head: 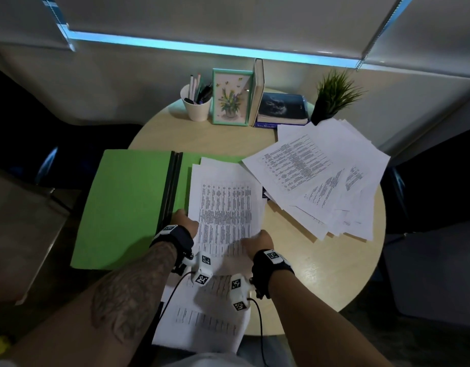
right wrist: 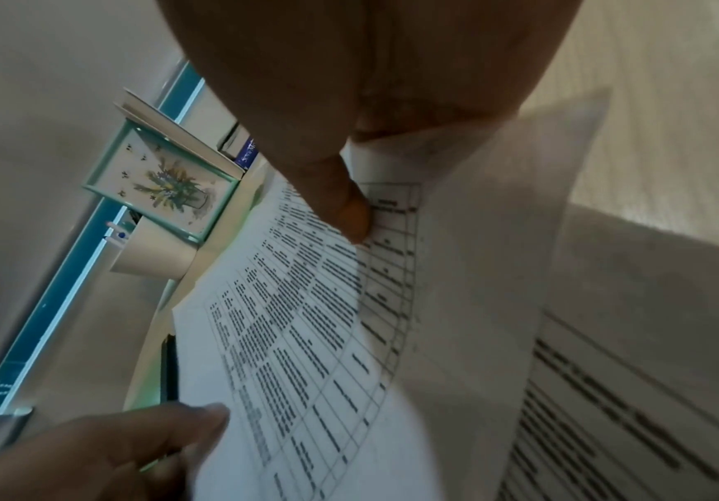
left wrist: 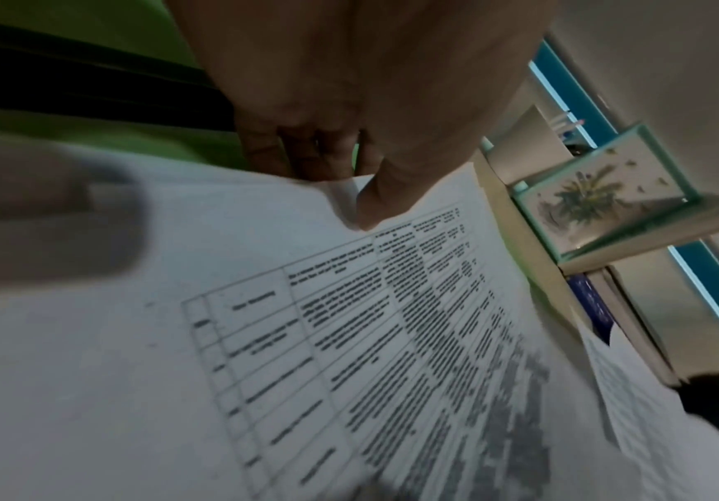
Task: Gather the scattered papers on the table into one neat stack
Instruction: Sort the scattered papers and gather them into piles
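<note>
My left hand pinches the left edge of a printed sheet, thumb on top; my right hand pinches its near right edge the same way, so each grip is grasping that one page. The sheet lies partly over an open green folder and over more papers near my body. To the right, a loose fan of papers sprawls across the round, pale wooden desk. At the far edge stand a pen cup, a framed flower picture, an upright book, stacked books and a potted plant. Behind, pale blinds with a blue strip of light beneath them.
</note>
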### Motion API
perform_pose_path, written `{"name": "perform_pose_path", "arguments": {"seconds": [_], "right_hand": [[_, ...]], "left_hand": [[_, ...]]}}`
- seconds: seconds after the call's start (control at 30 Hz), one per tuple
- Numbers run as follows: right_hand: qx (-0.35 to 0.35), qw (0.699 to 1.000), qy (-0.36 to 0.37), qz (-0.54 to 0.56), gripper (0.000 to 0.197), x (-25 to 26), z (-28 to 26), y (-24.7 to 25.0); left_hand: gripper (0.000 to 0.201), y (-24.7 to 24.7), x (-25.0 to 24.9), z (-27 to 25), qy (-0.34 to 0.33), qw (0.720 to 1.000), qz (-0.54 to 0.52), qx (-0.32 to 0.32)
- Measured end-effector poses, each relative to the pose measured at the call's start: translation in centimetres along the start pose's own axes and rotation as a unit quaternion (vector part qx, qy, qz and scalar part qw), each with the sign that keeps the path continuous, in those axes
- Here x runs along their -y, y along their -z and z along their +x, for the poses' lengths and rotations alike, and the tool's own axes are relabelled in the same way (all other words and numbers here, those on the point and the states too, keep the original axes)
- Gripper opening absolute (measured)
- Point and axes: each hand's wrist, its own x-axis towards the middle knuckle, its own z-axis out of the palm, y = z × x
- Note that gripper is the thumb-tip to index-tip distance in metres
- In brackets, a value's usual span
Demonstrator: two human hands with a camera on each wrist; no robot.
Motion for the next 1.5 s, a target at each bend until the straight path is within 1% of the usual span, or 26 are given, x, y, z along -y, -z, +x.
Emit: {"name": "perform_pose_path", "arguments": {"seconds": [0.1, 0.17, 0.23, 0.27, 0.33, 0.4, 0.5, 0.57, 0.63, 0.67, 0.7, 0.73, 0.8, 0.83, 0.97, 1.0, 1.07, 1.1, 1.13, 1.17, 1.23, 1.27, 1.33, 1.37, 1.47, 1.5], "right_hand": [[0.023, 1.000, 0.015, -0.010, 0.032, -0.1, 0.0, 0.1], [0.027, 0.999, 0.034, 0.005, 0.030, 0.0, -0.2, 0.4], [0.027, 0.998, 0.060, 0.022, 0.030, 0.2, -0.6, 0.7], [0.027, 0.996, 0.075, 0.029, 0.031, 0.4, -0.9, 0.9], [0.028, 0.993, 0.102, 0.053, 0.033, 0.9, -1.4, 1.3], [0.030, 0.987, 0.128, 0.089, 0.032, 1.4, -1.6, 1.9], [0.023, 0.977, 0.168, 0.127, 0.033, 1.9, -1.4, 3.3], [0.029, 0.980, 0.152, 0.125, 0.044, 1.5, -0.9, 4.2], [0.048, 0.989, 0.118, 0.079, 0.054, 0.2, -0.3, 5.0], [0.067, 0.992, 0.102, 0.044, 0.055, -0.6, 0.0, 5.4], [0.088, 0.992, 0.089, 0.011, 0.051, -1.3, 0.2, 5.7], [0.103, 0.991, 0.082, -0.015, 0.042, -1.9, 0.1, 6.0], [0.107, 0.990, 0.088, -0.028, 0.020, -2.5, -0.3, 6.6], [0.101, 0.990, 0.092, -0.023, 0.015, -2.7, -0.5, 6.8], [0.056, 0.993, 0.101, 0.012, 0.020, -3.0, -0.4, 7.2], [0.053, 0.993, 0.098, 0.028, 0.018, -3.1, -0.3, 7.1], [0.049, 0.994, 0.091, 0.045, 0.012, -3.6, -0.2, 7.1], [0.046, 0.994, 0.086, 0.052, 0.010, -3.8, -0.1, 7.0], [0.045, 0.994, 0.081, 0.061, 0.009, -4.0, -0.2, 6.9], [0.045, 0.994, 0.077, 0.070, 0.009, -4.2, -0.1, 6.8], [0.054, 0.993, 0.069, 0.081, 0.009, -4.3, -0.1, 6.5], [0.061, 0.993, 0.064, 0.083, 0.009, -4.4, -0.2, 6.4], [0.077, 0.992, 0.052, 0.084, 0.010, -4.3, -0.3, 6.3], [0.083, 0.992, 0.049, 0.083, 0.010, -4.2, -0.4, 6.3], [0.086, 0.990, 0.035, 0.102, 0.010, -4.0, -0.4, 6.6], [0.086, 0.988, 0.022, 0.126, 0.016, -3.9, -0.3, 6.6]], "left_hand": [[0.051, 0.7, -0.2, -0.7, 0.014, 0.999, 0.007, 0.029], [0.049, 0.9, -0.3, -0.9, 0.015, 0.999, 0.000, 0.039], [0.042, 0.7, -0.1, -1.0, 0.014, 0.999, -0.033, 0.030], [0.043, 0.8, 0.0, -1.2, 0.016, 0.998, -0.059, 0.025], [0.056, 0.8, 0.5, -1.1, 0.025, 0.993, -0.109, 0.027], [0.068, 1.1, 0.9, -0.8, 0.027, 0.982, -0.181, 0.048], [0.065, 1.6, 0.8, -0.8, 0.023, 0.959, -0.275, 0.060], [0.061, 2.3, 0.1, -1.0, 0.020, 0.940, -0.336, 0.053], [0.058, 3.2, -0.5, -0.8, 0.034, 0.923, -0.382, 0.034], [0.056, 3.7, -0.7, -0.5, 0.039, 0.921, -0.387, 0.023], [0.054, 4.0, -0.6, 0.1, 0.041, 0.924, -0.381, 0.011], [0.051, 4.4, -0.6, 0.3, 0.037, 0.929, -0.368, 0.002], [0.048, 4.5, -0.4, 0.5, 0.032, 0.938, -0.345, -0.005], [0.048, 4.3, -0.3, 0.6, 0.030, 0.942, -0.334, -0.004], [0.051, 3.0, 0.8, 1.4, 0.045, 0.951, -0.304, 0.036], [0.052, 2.7, 1.2, 1.5, 0.053, 0.954, -0.289, 0.056], [0.054, 1.6, 2.9, 3.4, 0.058, 0.954, -0.282, 0.080], [0.055, 1.3, 3.1, 3.4, 0.072, 0.948, -0.296, 0.090], [0.053, 1.5, 3.0, 2.2, 0.089, 0.940, -0.314, 0.102], [0.047, 1.5, 2.7, 1.2, 0.108, 0.931, -0.330, 0.110], [0.035, 1.6, 2.0, -0.8, 0.132, 0.924, -0.339, 0.118], [0.031, 1.4, 1.9, -0.9, 0.122, 0.927, -0.333, 0.122], [0.020, 1.3, 1.7, -1.7, 0.095, 0.945, -0.285, 0.131], [0.018, 1.2, 1.8, -1.7, 0.085, 0.948, -0.277, 0.130], [0.027, 1.1, 2.4, -1.5, 0.065, 0.960, -0.239, 0.131], [0.029, 1.0, 2.7, -1.1, 0.065, 0.960, -0.232, 0.140]]}}
